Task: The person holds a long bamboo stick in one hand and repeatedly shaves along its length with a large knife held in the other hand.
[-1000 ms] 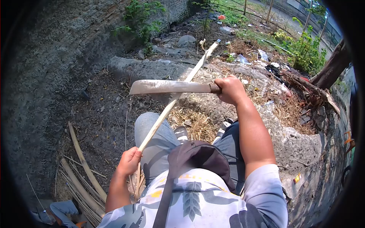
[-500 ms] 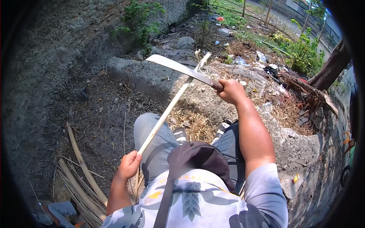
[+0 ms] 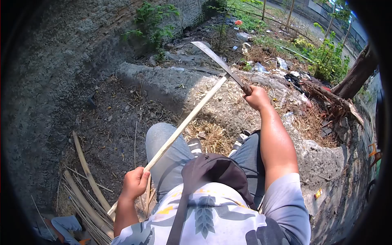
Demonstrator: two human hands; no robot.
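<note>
Left hand [image 3: 136, 182] grips pale, slender wooden strip [image 3: 188, 119] slanting far right.
Right hand [image 3: 258, 97], nearer its far tip, clasps a curved steel machete [image 3: 216, 59].

Rough grey wall [image 3: 45, 81] is filling the left side, brickwork [image 3: 191, 14] is showing near top centre. Dark soil [image 3: 112, 134] is spreading left of centre, stone ledge [image 3: 153, 77] is running above it. Shade is covering the left, direct sun is hitting centre and right. Leafy shrub [image 3: 153, 24] is growing upper left. Tree trunk [image 3: 356, 77] is leaning at right, litter [image 3: 281, 63] is lying upper right.
</note>
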